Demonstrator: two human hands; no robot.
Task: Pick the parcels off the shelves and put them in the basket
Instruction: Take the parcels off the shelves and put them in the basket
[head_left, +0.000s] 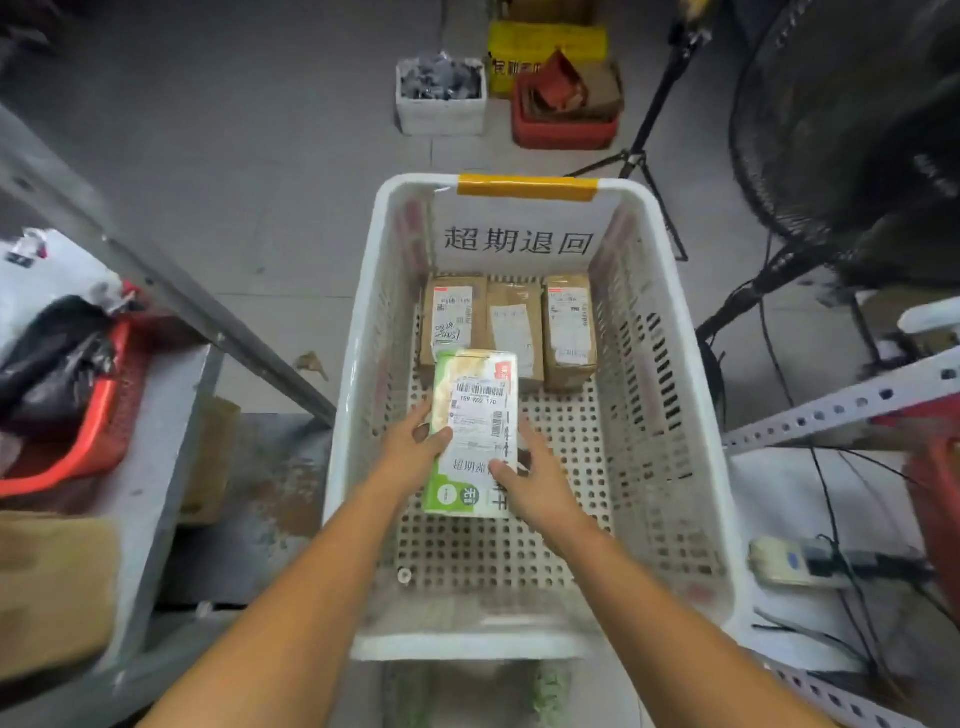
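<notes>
A green and white parcel (475, 415) with a barcode label is inside the white perforated basket (670, 374). My left hand (415, 441) grips its left edge, thumb on top. My right hand (535, 480) holds its right side, thumb on the label. Three brown cardboard parcels lie side by side along the basket's far wall: a left one (453, 317), a middle one (517, 322) and a right one (569, 327). The green parcel's far end is next to them. Whether it rests on the basket floor I cannot tell.
A metal shelf (156, 415) on the left carries a red tray (93, 431) with black and white bags. A perforated shelf rail (841, 405) runs on the right, with cables and a fan (841, 130) behind. Boxes of scraps (441, 98) stand on the floor beyond the basket.
</notes>
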